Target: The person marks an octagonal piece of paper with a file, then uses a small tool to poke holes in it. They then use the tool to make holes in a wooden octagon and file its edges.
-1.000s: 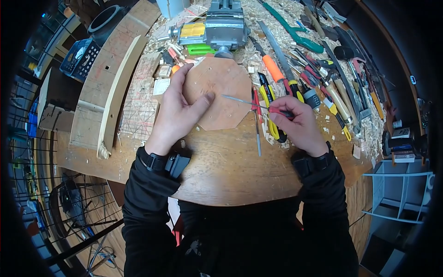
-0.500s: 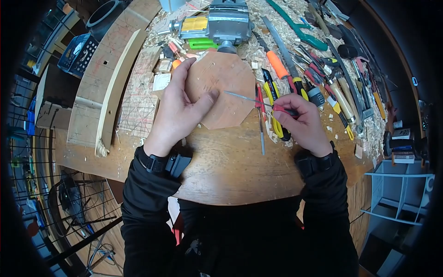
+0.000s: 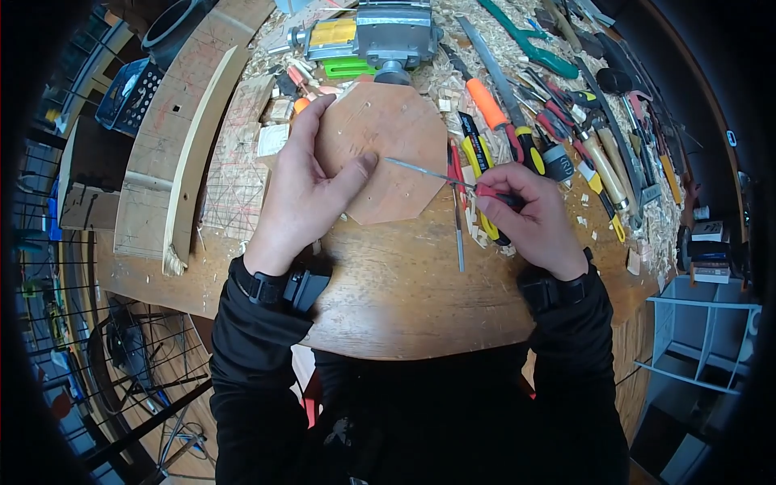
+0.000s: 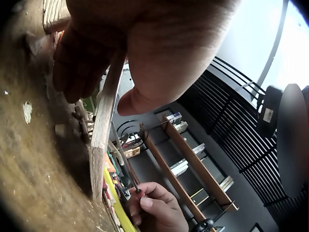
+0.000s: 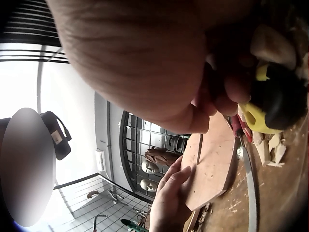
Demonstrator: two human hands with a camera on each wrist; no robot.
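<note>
An eight-sided wooden board is gripped at its left edge by my left hand, thumb on the top face and fingers at the edge and below. The left wrist view shows the board edge-on between thumb and fingers, raised off the table. My right hand pinches the red and black handle of a thin metal tool, whose shaft reaches left over the board, its tip near my left thumb. In the right wrist view the shaft lies over the board; whether it touches is unclear.
A vise stands behind the board. Curved wooden pieces lie left. Yellow cutter, orange-handled tool, chisels and green clamp lie right among wood shavings.
The head view has shifted slightly. Both hands keep their holds, and the tool's tip stays over the board near my left thumb.
</note>
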